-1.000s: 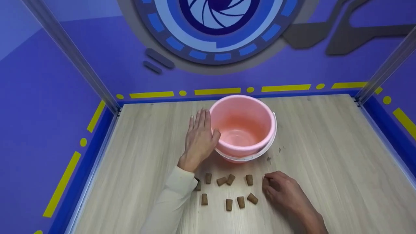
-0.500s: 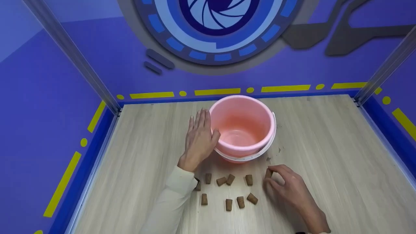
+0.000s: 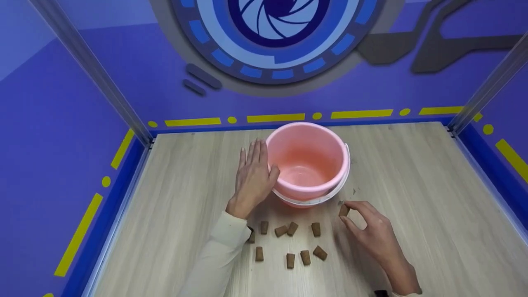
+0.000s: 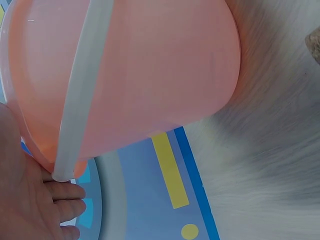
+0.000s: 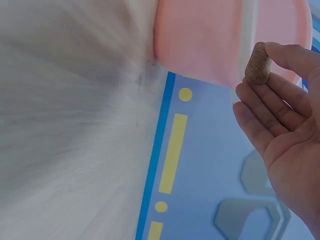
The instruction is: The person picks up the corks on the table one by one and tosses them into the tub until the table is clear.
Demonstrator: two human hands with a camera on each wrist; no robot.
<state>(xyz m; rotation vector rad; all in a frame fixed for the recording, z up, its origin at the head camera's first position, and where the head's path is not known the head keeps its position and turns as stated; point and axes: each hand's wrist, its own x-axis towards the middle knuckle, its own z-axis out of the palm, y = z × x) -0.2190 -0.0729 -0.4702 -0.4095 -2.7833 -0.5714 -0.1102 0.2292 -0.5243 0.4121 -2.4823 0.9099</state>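
Observation:
A pink bucket (image 3: pixel 305 187) with a white handle (image 3: pixel 315 201) stands toward the back of the table; its inside shows no objects. Against the bucket's left rim rests my left hand (image 3: pixel 253 177), fingers straight, also seen touching the rim in the left wrist view. My right hand (image 3: pixel 377 231) pinches a brown cork (image 3: pixel 344 210) between thumb and fingertips, just right of and in front of the bucket. In the right wrist view the cork (image 5: pixel 258 65) is upright and tapered, held above the table.
Several more corks lie scattered in front of the bucket, among them one cork (image 3: pixel 316 229) nearest the right hand and another cork (image 3: pixel 259 253) by the left sleeve (image 3: pixel 222 247). Small dark crumbs (image 3: pixel 354 191) lie right of the bucket. Purple panels (image 3: pixel 198 103) wall the table.
My right hand has lifted a cork off the table and moved it up toward the bucket's front right. The left hand stays against the bucket.

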